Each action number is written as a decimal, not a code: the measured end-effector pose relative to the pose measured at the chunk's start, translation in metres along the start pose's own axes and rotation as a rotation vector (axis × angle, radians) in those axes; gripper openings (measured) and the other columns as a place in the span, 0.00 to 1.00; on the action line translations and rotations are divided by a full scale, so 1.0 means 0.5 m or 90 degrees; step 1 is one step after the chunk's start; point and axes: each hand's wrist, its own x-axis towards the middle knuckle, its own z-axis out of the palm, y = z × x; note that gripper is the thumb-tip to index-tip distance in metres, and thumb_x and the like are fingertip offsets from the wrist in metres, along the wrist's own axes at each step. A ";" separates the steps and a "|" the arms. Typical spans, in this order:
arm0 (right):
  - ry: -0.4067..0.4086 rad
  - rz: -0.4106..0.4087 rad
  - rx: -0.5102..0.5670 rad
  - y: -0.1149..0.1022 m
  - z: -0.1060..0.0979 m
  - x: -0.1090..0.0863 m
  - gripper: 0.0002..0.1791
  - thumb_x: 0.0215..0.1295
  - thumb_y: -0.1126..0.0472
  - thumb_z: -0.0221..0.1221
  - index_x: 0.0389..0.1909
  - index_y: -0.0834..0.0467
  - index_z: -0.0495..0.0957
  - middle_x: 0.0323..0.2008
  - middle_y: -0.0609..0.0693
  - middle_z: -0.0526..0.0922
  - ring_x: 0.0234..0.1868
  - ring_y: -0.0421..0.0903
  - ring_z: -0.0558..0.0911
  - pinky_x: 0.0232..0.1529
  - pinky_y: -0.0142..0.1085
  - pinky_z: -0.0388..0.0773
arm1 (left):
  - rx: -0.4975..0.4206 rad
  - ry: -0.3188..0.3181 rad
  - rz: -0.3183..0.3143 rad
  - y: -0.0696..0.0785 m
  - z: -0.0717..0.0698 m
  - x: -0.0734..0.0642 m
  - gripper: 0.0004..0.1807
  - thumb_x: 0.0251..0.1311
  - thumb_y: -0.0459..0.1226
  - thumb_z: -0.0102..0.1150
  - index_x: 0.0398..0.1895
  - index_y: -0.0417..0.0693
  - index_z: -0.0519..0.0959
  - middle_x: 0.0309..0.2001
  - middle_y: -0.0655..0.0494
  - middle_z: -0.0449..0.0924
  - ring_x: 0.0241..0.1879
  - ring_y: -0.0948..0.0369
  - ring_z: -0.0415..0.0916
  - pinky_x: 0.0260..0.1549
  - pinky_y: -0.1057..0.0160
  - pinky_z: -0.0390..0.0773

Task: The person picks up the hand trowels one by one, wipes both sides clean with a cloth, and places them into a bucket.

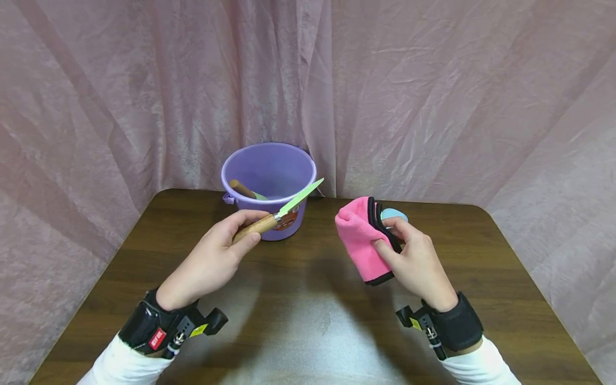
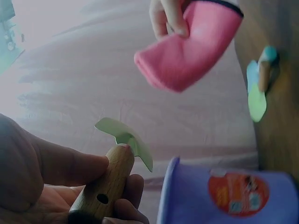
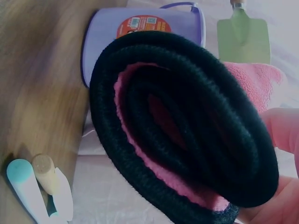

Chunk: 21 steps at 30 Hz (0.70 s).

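My left hand (image 1: 212,256) grips the wooden handle of a small trowel (image 1: 302,198), its pale green blade pointing up and right in front of a purple bucket (image 1: 269,160). In the right wrist view the trowel's blade (image 3: 244,42) shows flat and broad. Inside the bucket leans another wooden-handled tool (image 1: 242,189) with a green end, mostly hidden. My right hand (image 1: 421,264) holds a folded pink cloth (image 1: 358,235) with black edging, thumb on the near side, above the table. Its layered black edge (image 3: 105,126) fills much of the right wrist view.
Behind the cloth a light blue piece (image 1: 394,214) lies on the brown table (image 1: 308,321). The wrist views show a white handle with a teal end (image 3: 21,172) and a wooden handle (image 3: 44,172) there. A pink curtain (image 1: 409,107) hangs behind the table.
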 end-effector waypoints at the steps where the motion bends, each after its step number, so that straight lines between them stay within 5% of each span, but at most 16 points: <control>1: -0.001 -0.002 -0.002 -0.001 0.000 0.000 0.13 0.64 0.58 0.63 0.49 0.48 0.78 0.37 0.40 0.84 0.24 0.42 0.74 0.28 0.34 0.71 | 0.022 0.008 0.004 0.001 -0.005 0.004 0.19 0.73 0.35 0.52 0.64 0.53 0.73 0.55 0.58 0.78 0.52 0.59 0.73 0.52 0.54 0.70; 9: 0.006 -0.041 -0.026 -0.011 0.003 -0.002 0.14 0.62 0.61 0.63 0.49 0.51 0.79 0.39 0.40 0.84 0.35 0.38 0.78 0.36 0.34 0.73 | 0.207 0.065 0.007 0.016 -0.051 0.051 0.19 0.73 0.34 0.50 0.64 0.45 0.73 0.50 0.48 0.74 0.45 0.53 0.70 0.44 0.54 0.69; 14: 0.002 -0.069 -0.030 -0.014 0.004 -0.003 0.14 0.61 0.63 0.62 0.47 0.49 0.80 0.38 0.36 0.83 0.34 0.35 0.79 0.36 0.30 0.74 | 0.293 0.098 0.022 0.009 -0.076 0.096 0.18 0.73 0.33 0.46 0.61 0.37 0.75 0.48 0.44 0.76 0.48 0.50 0.69 0.49 0.51 0.67; 21: 0.003 -0.100 -0.041 -0.017 0.002 -0.007 0.14 0.60 0.64 0.61 0.46 0.47 0.81 0.36 0.32 0.82 0.32 0.34 0.77 0.33 0.30 0.71 | 0.437 0.053 0.020 0.001 -0.101 0.167 0.18 0.67 0.29 0.44 0.55 0.31 0.77 0.48 0.40 0.80 0.49 0.46 0.68 0.55 0.49 0.60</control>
